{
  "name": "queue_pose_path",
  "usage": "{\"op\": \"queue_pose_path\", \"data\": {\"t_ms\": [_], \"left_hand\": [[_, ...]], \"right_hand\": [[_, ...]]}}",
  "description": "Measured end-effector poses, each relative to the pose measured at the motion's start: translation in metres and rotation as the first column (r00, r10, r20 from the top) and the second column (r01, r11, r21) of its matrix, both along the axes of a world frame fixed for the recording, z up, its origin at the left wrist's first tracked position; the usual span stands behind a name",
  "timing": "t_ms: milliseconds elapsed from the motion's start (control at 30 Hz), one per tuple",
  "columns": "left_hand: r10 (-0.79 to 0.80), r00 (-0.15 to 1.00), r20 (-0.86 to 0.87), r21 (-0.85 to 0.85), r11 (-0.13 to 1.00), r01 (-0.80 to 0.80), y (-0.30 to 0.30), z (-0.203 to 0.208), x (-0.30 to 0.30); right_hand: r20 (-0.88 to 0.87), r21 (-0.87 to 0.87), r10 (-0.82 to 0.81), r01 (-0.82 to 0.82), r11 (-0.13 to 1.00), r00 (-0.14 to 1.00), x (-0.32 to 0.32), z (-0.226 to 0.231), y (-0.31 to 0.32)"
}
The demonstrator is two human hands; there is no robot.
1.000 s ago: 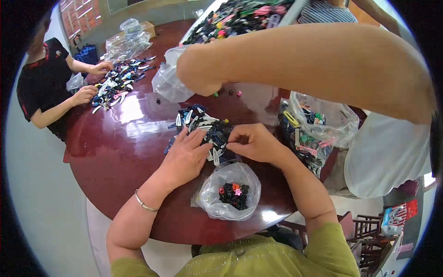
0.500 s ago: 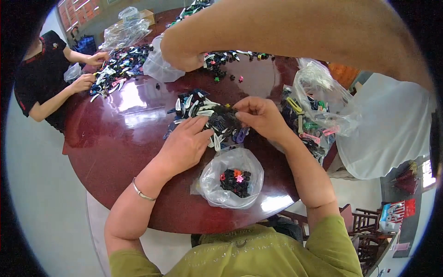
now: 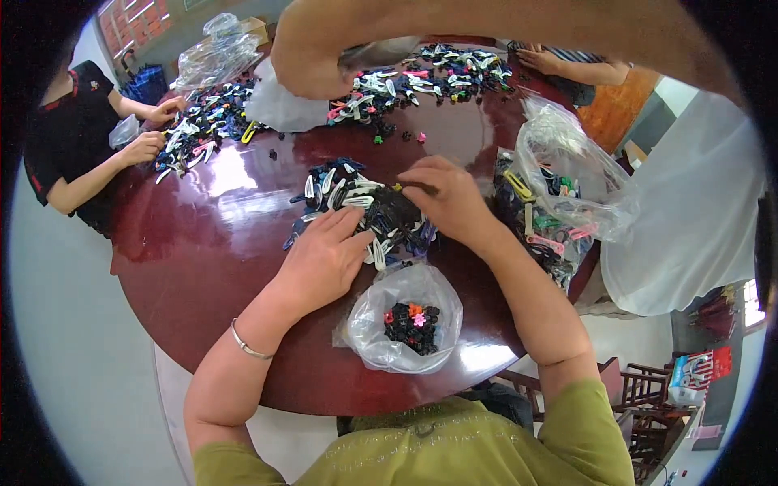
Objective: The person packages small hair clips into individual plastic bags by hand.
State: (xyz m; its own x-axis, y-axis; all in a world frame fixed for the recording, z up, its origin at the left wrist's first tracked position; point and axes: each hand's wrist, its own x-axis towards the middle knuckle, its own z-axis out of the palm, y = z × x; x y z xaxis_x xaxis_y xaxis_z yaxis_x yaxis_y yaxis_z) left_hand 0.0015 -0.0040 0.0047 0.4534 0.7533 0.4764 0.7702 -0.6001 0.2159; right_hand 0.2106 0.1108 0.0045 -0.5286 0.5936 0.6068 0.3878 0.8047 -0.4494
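Observation:
A pile of hair clips (image 3: pixel 353 197), mostly black, white and dark blue, lies on the table before me. My left hand (image 3: pixel 327 253) rests on its near left side, fingers stretched out over the clips. At the pile's far right edge, my right hand (image 3: pixel 445 198) has thumb and forefinger pinched together. A small yellow clip (image 3: pixel 397 187) shows at those fingertips; its shape is too small to make out. Nearer to me stands an open clear plastic bag (image 3: pixel 366 328) holding small black clips (image 3: pixel 411 332) and a few red, orange and pink flower-shaped ones.
A clear bag (image 3: pixel 559 138) of mixed clips lies at the right. More clip piles (image 3: pixel 215 121) spread at the far left and far middle (image 3: pixel 438 77). Another person's arm (image 3: pixel 502 28) crosses the top; a person in black (image 3: pixel 73 138) sorts at left. The table (image 3: pixel 203 300) is round.
My right hand has shifted slightly left and away from me, while my left stays on the pile. The arm overhead has moved up, uncovering the far pile and another person's hand.

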Motion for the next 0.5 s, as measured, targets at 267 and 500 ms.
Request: {"op": "queue_pose_path", "data": {"t_ms": [267, 500], "left_hand": [[-0.021, 0.999, 0.029, 0.023, 1.000, 0.020, 0.001, 0.002, 0.001], [-0.025, 0.999, 0.039, -0.004, 1.000, 0.025, -0.001, 0.000, -0.001]], "right_hand": [[0.111, 0.097, -0.046, 0.035, 0.995, 0.993, -0.013, -0.013, 0.005], [0.087, -0.119, 0.008, 0.002, 0.993, 0.996, -0.011, -0.006, 0.002]]}}
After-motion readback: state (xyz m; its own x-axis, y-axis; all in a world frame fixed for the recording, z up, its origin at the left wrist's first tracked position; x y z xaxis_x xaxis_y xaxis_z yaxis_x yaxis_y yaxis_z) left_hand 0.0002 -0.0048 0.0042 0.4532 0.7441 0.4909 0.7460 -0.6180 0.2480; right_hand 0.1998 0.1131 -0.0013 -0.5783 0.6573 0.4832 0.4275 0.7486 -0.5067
